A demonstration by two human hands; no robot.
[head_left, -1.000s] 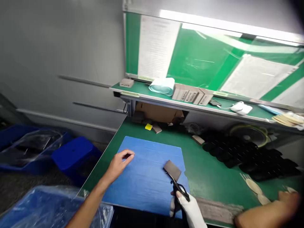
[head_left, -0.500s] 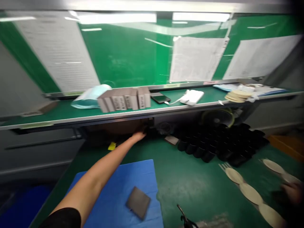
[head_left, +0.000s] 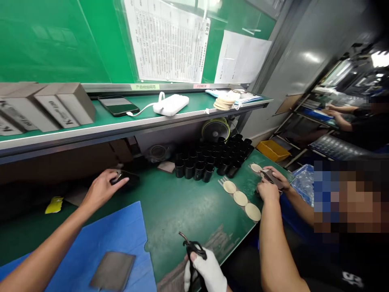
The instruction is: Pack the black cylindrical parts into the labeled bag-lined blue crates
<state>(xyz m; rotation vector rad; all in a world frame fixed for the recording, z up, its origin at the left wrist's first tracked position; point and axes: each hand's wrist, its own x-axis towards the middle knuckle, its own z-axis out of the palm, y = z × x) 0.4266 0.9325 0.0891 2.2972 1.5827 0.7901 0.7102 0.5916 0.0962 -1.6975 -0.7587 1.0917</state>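
Observation:
My left hand (head_left: pixel 101 190) is bare and reaches under the shelf. Its fingers curl around a small dark thing with a shiny part, which I cannot make out against the shadow. My right hand (head_left: pixel 209 267), in a white glove, grips a black air blow gun (head_left: pixel 192 247) at the near table edge, with its thin bent nozzle pointing away to the left. Between my arms a flat grey-brown sanding sponge (head_left: pixel 113 271) lies on a blue mat (head_left: pixel 133 227).
Black cups (head_left: pixel 199 170) stand in rows at the back. Pale round discs (head_left: pixel 240 198) lie in a line at right. A co-worker's hands (head_left: pixel 270 186) hold a grey-brown block there. The shelf (head_left: pixel 115 125) carries sanding sponges (head_left: pixel 65 105), a phone (head_left: pixel 118 105) and a white power bank (head_left: pixel 171 105).
My view has turned right, bringing the co-worker into sight. My left hand has drawn back a little from deep under the shelf. My gloved right hand now shows on the air blow gun.

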